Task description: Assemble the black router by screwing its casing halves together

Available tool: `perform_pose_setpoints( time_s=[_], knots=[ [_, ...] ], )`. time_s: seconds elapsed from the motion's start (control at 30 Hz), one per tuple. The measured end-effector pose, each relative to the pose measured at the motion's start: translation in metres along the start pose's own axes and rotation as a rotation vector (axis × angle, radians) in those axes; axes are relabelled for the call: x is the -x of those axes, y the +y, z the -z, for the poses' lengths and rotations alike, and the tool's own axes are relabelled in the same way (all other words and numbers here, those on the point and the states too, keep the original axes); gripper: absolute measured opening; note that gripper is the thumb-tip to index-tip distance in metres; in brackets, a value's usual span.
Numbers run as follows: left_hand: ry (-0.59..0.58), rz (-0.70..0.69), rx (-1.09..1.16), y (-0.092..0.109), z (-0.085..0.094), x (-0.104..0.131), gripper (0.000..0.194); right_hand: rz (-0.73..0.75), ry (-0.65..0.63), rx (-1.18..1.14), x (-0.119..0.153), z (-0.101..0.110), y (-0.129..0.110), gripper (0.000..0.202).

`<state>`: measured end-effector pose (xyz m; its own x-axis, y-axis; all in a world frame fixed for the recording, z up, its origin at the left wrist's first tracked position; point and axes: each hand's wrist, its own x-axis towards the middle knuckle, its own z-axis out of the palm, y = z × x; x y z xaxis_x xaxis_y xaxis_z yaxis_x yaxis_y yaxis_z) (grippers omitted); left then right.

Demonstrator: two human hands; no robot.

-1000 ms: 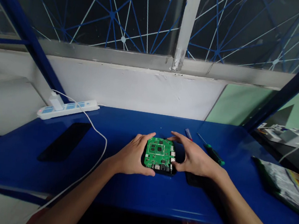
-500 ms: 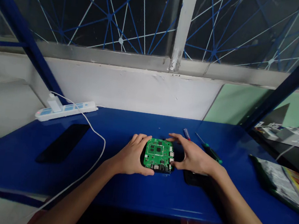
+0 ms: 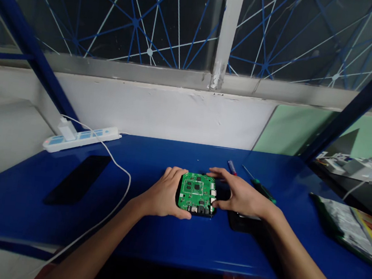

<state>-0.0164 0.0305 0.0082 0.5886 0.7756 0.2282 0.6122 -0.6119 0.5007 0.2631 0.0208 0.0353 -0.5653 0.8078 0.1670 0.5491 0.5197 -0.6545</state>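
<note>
A green circuit board (image 3: 196,194) sits in a shallow black case over the blue table, chips facing up and its ports along the near and right edges. My left hand (image 3: 167,194) wraps around the left side, thumb at the near edge and fingers at the far corner. On the right side, my right hand (image 3: 238,193) grips the board and case, with its thumb by the ports and its fingers at the far right corner. Partly hidden under the right hand and wrist lies a black flat object (image 3: 241,223).
Behind the right hand lie a green-handled screwdriver (image 3: 263,189) and a second screwdriver (image 3: 232,168). A black phone-like slab (image 3: 77,180), a white cable (image 3: 124,168) and a power strip (image 3: 84,138) are at left. A shiny packet (image 3: 351,227) lies at right.
Almost nothing differs. Both hands keep the same hold on the board and its case; the near edge appears tilted very slightly.
</note>
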Motion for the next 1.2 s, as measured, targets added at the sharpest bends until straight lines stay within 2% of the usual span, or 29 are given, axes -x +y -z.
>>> perform_pose_setpoints(
  time_s=[0.2, 0.4, 0.67, 0.9, 1.2],
  knots=[
    [-0.018, 0.017, 0.047, 0.0002, 0.0003, 0.0001, 0.1, -0.02, -0.015, -0.041, -0.0011, 0.0001, 0.0035, 0.082],
    [-0.031, 0.037, 0.077, -0.003, -0.0016, 0.0013, 0.108, -0.027, -0.023, -0.121, -0.002, 0.0003, 0.0071, 0.08],
    [-0.104, 0.11, 0.05, 0.0045, 0.0036, 0.0014, 0.113, -0.047, -0.052, -0.176, -0.0027, 0.0005, 0.0079, 0.078],
    [-0.039, 0.082, 0.094, 0.0001, -0.0007, 0.0024, 0.11, -0.038, -0.034, -0.206, -0.0041, -0.0004, 0.0086, 0.076],
    [-0.063, 0.117, 0.106, 0.0022, 0.0016, 0.0035, 0.12, -0.05, -0.051, -0.303, -0.0015, -0.002, 0.0093, 0.071]
  ],
)
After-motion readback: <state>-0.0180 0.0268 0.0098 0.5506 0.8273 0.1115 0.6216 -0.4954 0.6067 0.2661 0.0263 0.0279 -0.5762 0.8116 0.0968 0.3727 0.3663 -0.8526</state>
